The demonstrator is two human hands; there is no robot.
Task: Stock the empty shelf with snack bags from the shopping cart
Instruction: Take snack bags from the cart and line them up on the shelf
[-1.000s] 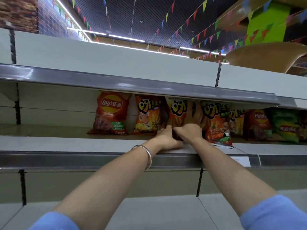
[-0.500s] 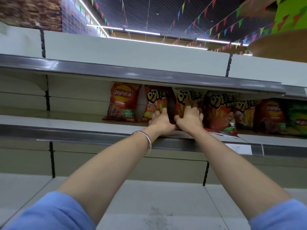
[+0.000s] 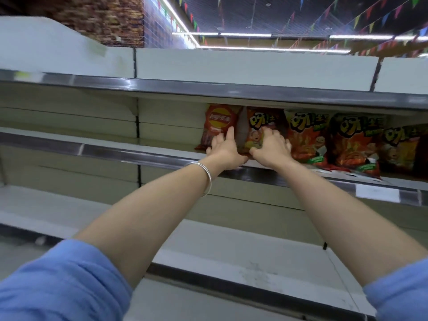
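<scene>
Left to right across the middle shelf (image 3: 162, 149):

- Left half of frame: bare shelf boards, nothing stocked there yet.
- Centre: red Lay's bag (image 3: 216, 126) stands upright at the left end of the row. Left hand (image 3: 225, 150) now sits at its lower right corner, fingers fairly straight against the bag front, thumb tucked under at the shelf edge. Grip reads as apart, pressing rather than clamping.
- Just right of it: yellow-orange bag (image 3: 257, 133), upright, touching the Lay's bag. Right hand (image 3: 269, 148) lies over its lower front, fingers spread and slightly bent; thumb at the bag's bottom edge. Looks like a loose hold or push, not a firm pinch.
- Right of frame: three more orange bags (image 3: 354, 140) in the same row, upright, shoulder to shoulder.

Change: half a second ago both hands were on the next bag to the right; they have shifted one bag leftward, and the view has panned left with them.

Judgement: this is facing and straightening, working toward the row's left end. Row is only partly filled; more bags from the cart, not in view, are needed.
</scene>
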